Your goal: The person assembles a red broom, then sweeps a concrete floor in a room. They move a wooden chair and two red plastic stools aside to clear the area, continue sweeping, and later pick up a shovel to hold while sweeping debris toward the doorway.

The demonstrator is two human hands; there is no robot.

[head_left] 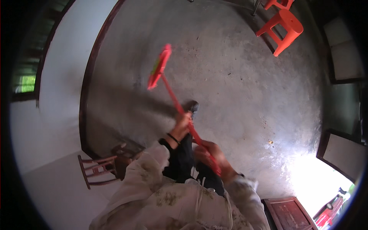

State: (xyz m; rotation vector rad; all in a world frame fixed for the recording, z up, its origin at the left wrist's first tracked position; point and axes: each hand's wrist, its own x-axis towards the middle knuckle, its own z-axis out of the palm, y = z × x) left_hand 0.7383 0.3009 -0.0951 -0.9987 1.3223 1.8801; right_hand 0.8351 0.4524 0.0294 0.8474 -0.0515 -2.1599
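A red long-handled broom (172, 94) slants across the middle, its head up and to the left over the grey floor. Motion blurs the crosswise head, where a yellow-green strip shows along the red. My left hand (183, 123), with a dark band at the wrist, is wrapped round the middle of the handle. Lower down, nearer my body, my right hand (211, 153) grips the handle close to its end and is somewhat blurred. A dark shoe (194, 107) shows just beyond my left hand.
An orange plastic stool (290, 23) stands at the far right with part of another behind it. A wooden chair (100, 168) sits by the white wall (73, 57) at left. Small yellowish debris (270, 142) lies on the floor near the bright doorway; a brown wooden panel (289, 214) is at lower right.
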